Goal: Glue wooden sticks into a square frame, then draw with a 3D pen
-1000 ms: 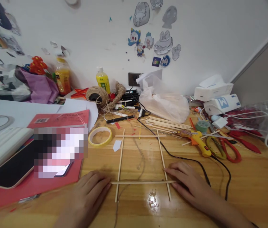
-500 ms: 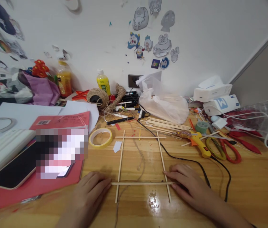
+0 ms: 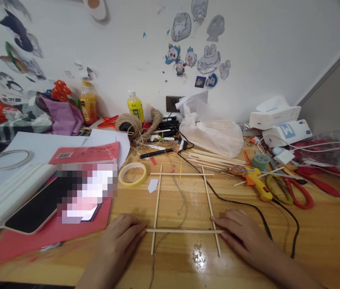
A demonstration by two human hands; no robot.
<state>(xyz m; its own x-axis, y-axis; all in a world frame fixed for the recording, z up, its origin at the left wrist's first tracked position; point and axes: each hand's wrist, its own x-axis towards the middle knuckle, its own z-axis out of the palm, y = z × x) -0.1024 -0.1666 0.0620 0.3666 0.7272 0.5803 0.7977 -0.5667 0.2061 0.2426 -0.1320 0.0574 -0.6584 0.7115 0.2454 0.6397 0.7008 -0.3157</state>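
Thin wooden sticks form a square frame [image 3: 157, 200] lying flat on the wooden table [image 3: 323, 241]. My left hand [image 3: 118, 241] rests on the table with its fingertips against the left end of the near cross stick [image 3: 184, 231]. My right hand [image 3: 242, 237] lies flat with its fingers pressing the right end of that stick, where it crosses the right upright stick [image 3: 211, 210]. Both hands have their fingers stretched out and hold nothing. A strand of twine [image 3: 182, 200] runs through the middle of the frame.
A yellow glue gun [image 3: 255, 182] with a black cord [image 3: 248, 204] lies right of the frame, beside red scissors [image 3: 296, 190]. A tape roll [image 3: 133, 174], red folder [image 3: 76, 154], phone [image 3: 35, 210], loose sticks [image 3: 218, 158], twine ball [image 3: 129, 125], plastic bag [image 3: 210, 134] and bottles crowd the back.
The view has shifted slightly, so everything sits a little further right. My hands and the stick frame have stayed where they were on the table.
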